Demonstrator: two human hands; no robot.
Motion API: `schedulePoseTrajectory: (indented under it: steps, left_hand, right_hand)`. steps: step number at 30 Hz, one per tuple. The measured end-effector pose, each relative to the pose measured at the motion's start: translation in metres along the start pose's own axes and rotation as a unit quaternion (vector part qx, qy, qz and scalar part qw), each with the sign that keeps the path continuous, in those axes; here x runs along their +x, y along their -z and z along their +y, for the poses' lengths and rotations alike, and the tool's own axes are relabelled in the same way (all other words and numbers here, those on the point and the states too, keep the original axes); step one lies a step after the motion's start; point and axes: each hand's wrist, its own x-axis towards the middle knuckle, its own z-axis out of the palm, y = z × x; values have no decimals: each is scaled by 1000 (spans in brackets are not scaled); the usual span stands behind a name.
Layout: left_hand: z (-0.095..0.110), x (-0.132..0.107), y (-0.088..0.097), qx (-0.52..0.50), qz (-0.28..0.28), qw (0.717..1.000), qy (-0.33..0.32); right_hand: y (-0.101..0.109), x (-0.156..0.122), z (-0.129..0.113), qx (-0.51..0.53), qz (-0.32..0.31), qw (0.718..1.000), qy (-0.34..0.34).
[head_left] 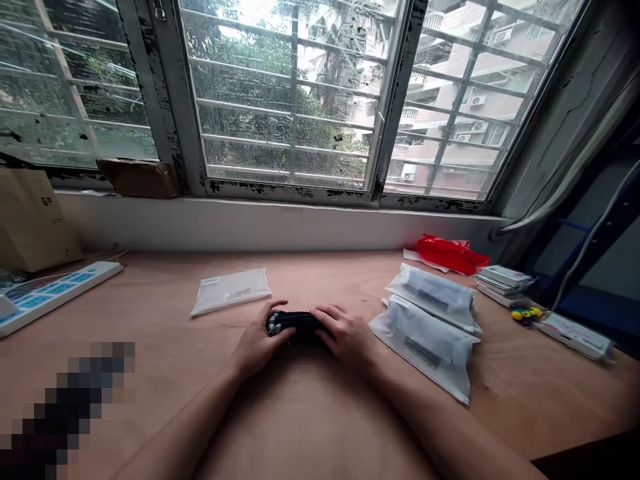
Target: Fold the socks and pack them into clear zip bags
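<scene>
Both my hands rest on a small dark folded bundle of fabric [296,325] lying on the wooden table [165,347] in front of me. My left hand [260,343] curls round its left end, where pale trim shows. Over the bundle's right end my right hand [345,333] presses down with bent fingers. An empty flat white plastic pouch [231,290] lies just beyond the bundle, to the left.
Two filled frosted pouches [430,317] lie stacked at the right, with a red bag [450,253], small boxes [503,280] and a yellow-green item [525,313] beyond. A white power strip [55,293] and a beige box [30,220] sit at the left. A barred window runs behind.
</scene>
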Motion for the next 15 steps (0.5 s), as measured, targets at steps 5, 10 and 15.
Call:
schedulePoseTrajectory:
  steps: [5, 10, 15]
  left_hand:
    - [1, 3, 7, -9, -2, 1000, 19]
    - [1, -1, 8, 39, 7, 999, -21]
    - [-5, 3, 9, -12, -78, 996, 39]
  right_hand:
    - [-1, -5, 7, 75, 35, 994, -77]
    - [0, -5, 12, 242, 1, 950, -198]
    - [2, -5, 27, 333, -15, 913, -234]
